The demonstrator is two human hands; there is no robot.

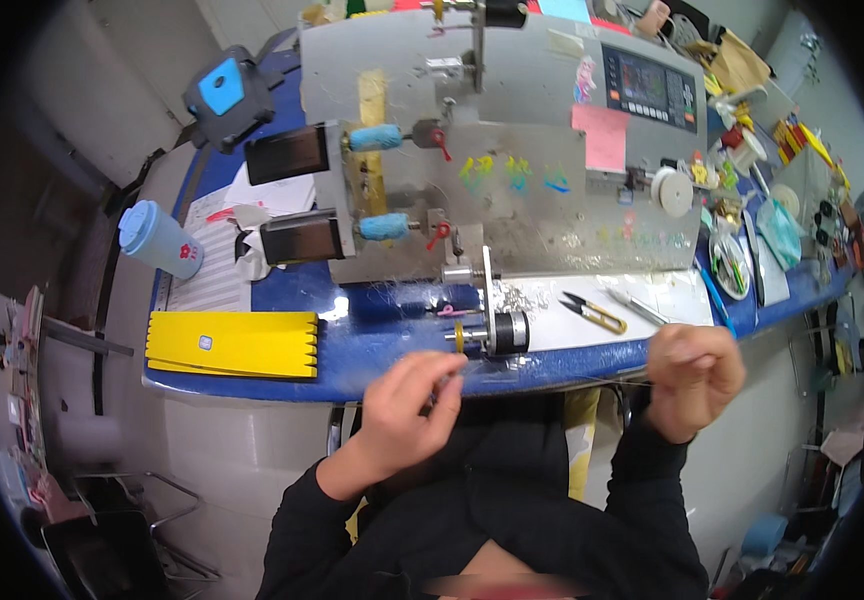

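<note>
Left hand (407,405) and right hand (694,368) below the blue tabletop (372,365) edge, fingers of both pinched shut on a thin wire (552,385), motor spindle (500,332) just above, yellow-handled snips (594,313) beside spindle

Even, fairly bright light falls from overhead, flat and cool, leaving only soft shadows. The metal machine panel (512,150), well beyond the fingers, carries pale sheen rather than hard glare, and its small screen (650,85) glows. The blue table edge (282,385) just past the fingertips bows strongly, bent by the fisheye lens. Outside the picture circle, far from both hands, all goes black. The left hand (407,410) and right hand (694,375) look slightly smeared; the rim clutter is soft.
</note>
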